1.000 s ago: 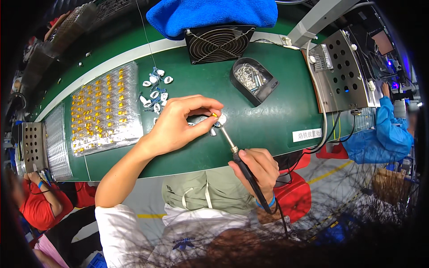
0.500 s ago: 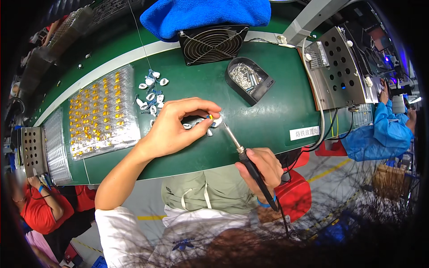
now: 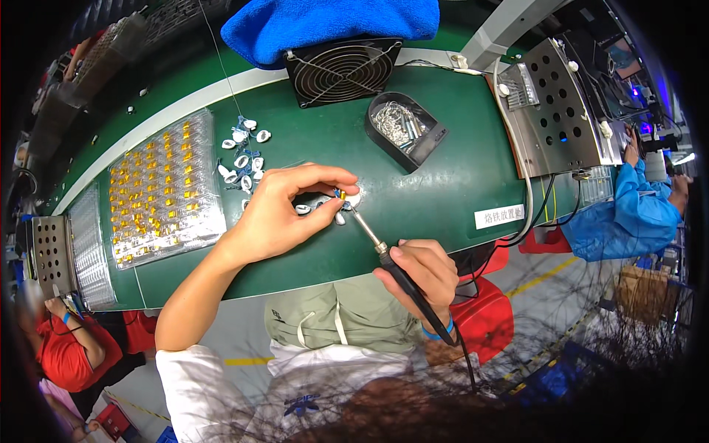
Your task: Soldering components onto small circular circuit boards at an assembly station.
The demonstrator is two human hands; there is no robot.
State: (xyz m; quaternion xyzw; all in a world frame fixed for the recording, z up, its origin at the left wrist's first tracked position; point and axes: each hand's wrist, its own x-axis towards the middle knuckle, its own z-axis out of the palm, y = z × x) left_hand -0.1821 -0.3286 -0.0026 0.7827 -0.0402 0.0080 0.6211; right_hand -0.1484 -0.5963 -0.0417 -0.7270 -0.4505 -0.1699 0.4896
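Between the thumb and forefinger of my left hand (image 3: pixel 284 210) is a small white part (image 3: pixel 354 200) with a yellow piece on it; the fingers hide much of it. My right hand (image 3: pixel 427 275) is closed around the black handle of a soldering iron (image 3: pixel 408 286). Its metal tip reaches up to the white part, at or very near its lower edge; contact is too small to tell. Several similar white parts lie under and beside my left fingers. Farther off is a loose cluster of white parts with blue wires (image 3: pixel 244 159).
Clear plastic trays (image 3: pixel 166 188) with rows of yellow pieces lie at left. A black bin (image 3: pixel 406 133) of silvery metal bits, a black fan (image 3: pixel 343 72) and a blue towel (image 3: pixel 332 29) are beyond my hands. At right stands a perforated metal box (image 3: pixel 557 111) with cables; co-workers sit both sides.
The soldering iron has moved left with my right hand, bringing its tip from beside the white part to its lower edge. My left hand keeps its pinch; the whole view has shifted slightly.
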